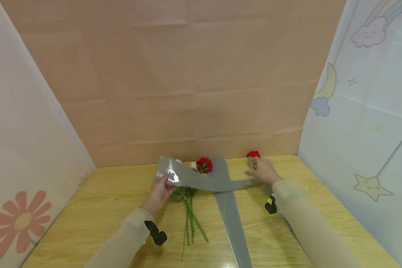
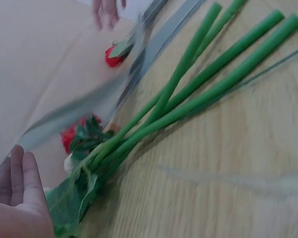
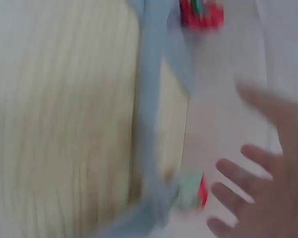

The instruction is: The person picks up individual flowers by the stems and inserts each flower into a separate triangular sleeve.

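Between thumb and fingers, my left hand (image 1: 159, 194) pinches the left end of a shiny grey plastic strip (image 1: 201, 181), raised above the table. It stretches rightward, and its right end passes under my right hand (image 1: 264, 171). The right hand's fingers are spread and hold nothing in the right wrist view, which is blurred. Just beyond them lies a red flower (image 1: 253, 153) with a green leaf. Under the strip is a bunch of flowers: a red carnation (image 1: 204, 165), white blooms partly covered, and green stems (image 2: 208, 94) pointing toward me.
A second grey strip (image 1: 234, 223) runs front to back on the wooden table (image 1: 120, 208), right of the stems. Brown paper (image 1: 187, 82) forms the back wall. Printed white sheets (image 1: 365, 123) stand at both sides. Thin clear film (image 2: 238, 181) shows near the stems.
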The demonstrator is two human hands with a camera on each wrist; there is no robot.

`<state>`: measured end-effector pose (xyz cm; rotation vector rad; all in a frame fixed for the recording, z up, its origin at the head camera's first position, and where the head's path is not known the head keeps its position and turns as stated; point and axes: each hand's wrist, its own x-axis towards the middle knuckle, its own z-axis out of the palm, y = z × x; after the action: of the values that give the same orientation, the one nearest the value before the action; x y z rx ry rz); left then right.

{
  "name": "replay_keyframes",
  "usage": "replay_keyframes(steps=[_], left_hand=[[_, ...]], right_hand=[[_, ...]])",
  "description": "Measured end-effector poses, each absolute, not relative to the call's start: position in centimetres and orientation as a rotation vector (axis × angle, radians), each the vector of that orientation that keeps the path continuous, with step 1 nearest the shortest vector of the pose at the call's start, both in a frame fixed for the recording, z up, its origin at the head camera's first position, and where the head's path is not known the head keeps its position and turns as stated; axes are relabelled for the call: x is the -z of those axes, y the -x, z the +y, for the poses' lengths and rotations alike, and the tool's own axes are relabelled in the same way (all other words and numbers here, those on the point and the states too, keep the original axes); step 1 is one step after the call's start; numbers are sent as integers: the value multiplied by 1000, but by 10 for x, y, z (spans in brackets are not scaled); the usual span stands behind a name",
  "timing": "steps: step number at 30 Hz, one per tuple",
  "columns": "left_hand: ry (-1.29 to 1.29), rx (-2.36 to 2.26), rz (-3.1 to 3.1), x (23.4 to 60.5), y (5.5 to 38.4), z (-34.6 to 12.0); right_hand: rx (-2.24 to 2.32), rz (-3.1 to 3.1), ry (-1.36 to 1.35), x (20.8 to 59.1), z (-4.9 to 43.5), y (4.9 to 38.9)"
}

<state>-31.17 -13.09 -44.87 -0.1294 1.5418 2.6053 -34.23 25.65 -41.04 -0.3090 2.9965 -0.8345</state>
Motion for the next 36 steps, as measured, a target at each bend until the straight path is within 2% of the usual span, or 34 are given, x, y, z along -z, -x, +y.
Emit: replay_keyframes(steps=[4,8,12,19,28,36], left_hand=[[91,-2569,1552,445,307,-119],[4,-2569,1501,432,301,-105],[-76,-2563,1463,421,294,-93],[-71,-2605,1443,416,293,-102],[33,-2490,1757,411,314,-133],[66,-2386,1984,409,318,-126]], right_hand=[[754,2843,572,414,202,331],[638,2812,699,420,150,323],[625,2847,744,434,121,327],[1001,2808,782,449,119,336],[766,3012,799,444,137,336],[763,3043,836,437,132,330]])
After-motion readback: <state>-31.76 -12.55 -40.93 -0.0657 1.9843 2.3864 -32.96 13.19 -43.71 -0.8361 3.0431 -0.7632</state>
